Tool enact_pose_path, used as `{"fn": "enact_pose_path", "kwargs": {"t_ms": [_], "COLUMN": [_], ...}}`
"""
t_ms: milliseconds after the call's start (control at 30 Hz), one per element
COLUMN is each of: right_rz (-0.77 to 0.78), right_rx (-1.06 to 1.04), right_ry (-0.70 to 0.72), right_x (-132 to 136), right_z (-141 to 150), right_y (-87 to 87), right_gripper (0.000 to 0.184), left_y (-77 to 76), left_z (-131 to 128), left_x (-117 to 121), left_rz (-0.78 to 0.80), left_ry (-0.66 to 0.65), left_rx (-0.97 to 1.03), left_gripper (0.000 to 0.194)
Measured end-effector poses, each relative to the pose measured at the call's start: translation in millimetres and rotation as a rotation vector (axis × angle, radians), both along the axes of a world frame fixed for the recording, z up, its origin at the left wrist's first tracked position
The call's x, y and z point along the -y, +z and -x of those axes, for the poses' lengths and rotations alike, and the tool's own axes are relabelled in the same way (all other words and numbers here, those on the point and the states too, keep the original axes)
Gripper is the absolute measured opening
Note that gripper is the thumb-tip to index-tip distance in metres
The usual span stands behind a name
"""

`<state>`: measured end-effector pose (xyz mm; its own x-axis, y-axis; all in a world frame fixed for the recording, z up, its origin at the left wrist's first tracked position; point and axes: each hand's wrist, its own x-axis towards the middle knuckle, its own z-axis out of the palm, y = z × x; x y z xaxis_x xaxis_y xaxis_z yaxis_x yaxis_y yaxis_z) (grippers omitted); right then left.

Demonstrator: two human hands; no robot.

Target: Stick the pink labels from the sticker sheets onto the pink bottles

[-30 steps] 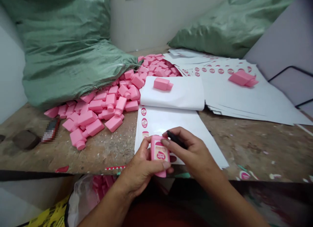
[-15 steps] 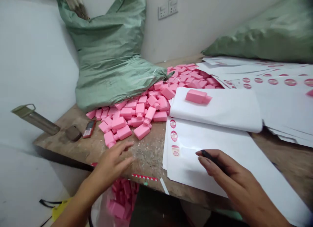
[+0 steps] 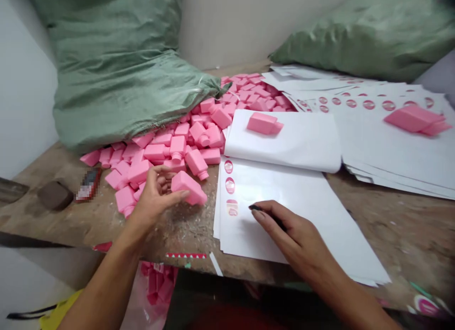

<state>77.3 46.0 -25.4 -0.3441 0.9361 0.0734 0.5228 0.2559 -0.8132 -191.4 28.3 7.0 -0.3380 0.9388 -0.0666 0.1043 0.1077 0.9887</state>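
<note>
My left hand (image 3: 154,192) grips a bare pink plastic bottle (image 3: 188,188) between thumb and fingers, just above the worn wooden table (image 3: 391,226) and beside a heap of identical pink bottles (image 3: 177,150). My right hand (image 3: 298,235) rests on a stack of white label sheets (image 3: 284,211), closed around a black pen (image 3: 270,215). Its tip points left towards a column of round pink-and-white labels (image 3: 230,184). One pink bottle (image 3: 263,124) lies on a folded white sheet (image 3: 284,140), and another (image 3: 415,120) lies on the sheets at the right.
A green woven sack (image 3: 117,69) spills the bottles onto the table, and a second green sack (image 3: 362,41) lies at the back right. A dark block (image 3: 55,195) and a pixelated phone (image 3: 88,184) sit at the left. A plastic bag of pink bottles (image 3: 156,282) sits below the table edge.
The labelled bottle held in both hands a second ago is out of view. My hands have separated, and my left hand has closed on a bare bottle by the heap. The view has shifted.
</note>
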Motion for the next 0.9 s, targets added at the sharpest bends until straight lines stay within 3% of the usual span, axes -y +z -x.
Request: {"fn": "enact_pose_path", "kwargs": {"t_ms": [133,267,433,600,900], "right_rz": [-0.156,-0.236,-0.170,-0.236,-0.325], "right_rx": [0.175,0.313,0.412,0.477,0.505], "right_ry": [0.026,-0.017,-0.025,-0.011,-0.002], "right_x": [-4,-9,-20,-26,-27], "right_z": [2,2,10,17,19], "right_y": [-9.1,-12.4,-8.0,-10.0,-12.2], "right_gripper": [0.027,0.025,0.015,0.016,0.017], "left_y": [1.1,-1.9,-8.9,-18.7,-22.5], "left_z": [-22,-51,-71,-67,-62], "left_x": [1,-7,-18,-23,-25], "left_rz": [0.049,0.210,0.257,0.349,0.380], "left_ry": [0.039,0.011,-0.082,-0.206,-0.265], "left_rx": [0.666,0.931,0.810,0.616,0.622], "left_gripper": [0.041,0.035,0.041,0.046,0.042]}}
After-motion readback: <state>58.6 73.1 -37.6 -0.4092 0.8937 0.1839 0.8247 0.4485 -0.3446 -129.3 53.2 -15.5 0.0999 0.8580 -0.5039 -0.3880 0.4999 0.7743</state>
